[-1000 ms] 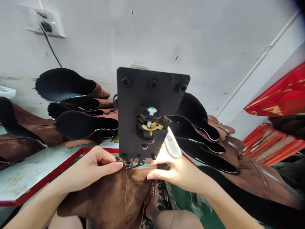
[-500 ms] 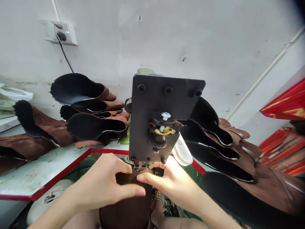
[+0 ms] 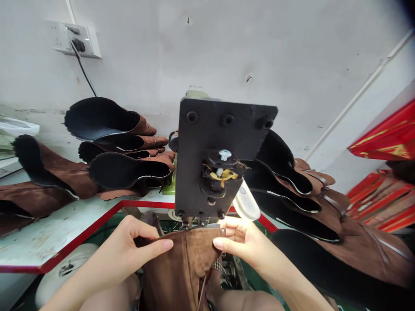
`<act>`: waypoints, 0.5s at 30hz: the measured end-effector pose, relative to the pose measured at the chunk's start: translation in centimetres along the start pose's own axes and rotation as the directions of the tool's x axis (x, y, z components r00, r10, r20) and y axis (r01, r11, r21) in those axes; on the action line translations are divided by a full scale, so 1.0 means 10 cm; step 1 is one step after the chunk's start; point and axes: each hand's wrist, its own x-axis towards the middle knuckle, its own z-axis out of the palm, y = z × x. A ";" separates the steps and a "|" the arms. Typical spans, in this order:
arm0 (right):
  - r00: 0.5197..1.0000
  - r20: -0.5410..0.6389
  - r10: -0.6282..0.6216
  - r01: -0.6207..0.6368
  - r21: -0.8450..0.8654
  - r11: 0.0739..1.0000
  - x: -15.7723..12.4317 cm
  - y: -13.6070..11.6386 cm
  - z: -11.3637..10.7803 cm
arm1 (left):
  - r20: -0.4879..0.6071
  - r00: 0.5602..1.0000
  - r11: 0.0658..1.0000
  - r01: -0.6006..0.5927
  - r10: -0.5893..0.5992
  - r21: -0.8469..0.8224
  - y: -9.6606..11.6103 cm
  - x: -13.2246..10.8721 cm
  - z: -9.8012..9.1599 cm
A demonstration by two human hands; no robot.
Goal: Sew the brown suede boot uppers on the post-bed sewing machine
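Compared with half a second ago, the hands are farther apart and the brown suede boot upper (image 3: 167, 272) shows wider, a seam exposed — so its far edge lies spread below the sewing machine head (image 3: 197, 138). Left hand (image 3: 134, 244): grip pinched on that edge. Right hand (image 3: 241, 237): grip pinched at the edge's right end, near the white lamp (image 3: 247, 203). A gap separates left hand and red bench edge (image 3: 97, 218).
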 end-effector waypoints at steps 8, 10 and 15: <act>0.997 -0.063 0.036 -0.021 0.234 0.972 0.02 0.05 0.25 | -0.110 0.989 0.987 0.079 -0.095 -0.143 -0.48 -0.26 0.08; 0.997 -0.075 0.012 0.008 0.265 0.964 0.04 0.04 0.36 | -0.142 0.982 0.980 0.097 -0.123 -0.173 -0.56 -0.32 0.09; 0.992 -0.126 -0.031 0.074 0.349 0.934 0.06 -0.05 0.55 | -0.205 0.968 0.980 0.108 -0.143 -0.169 -0.79 -0.45 0.06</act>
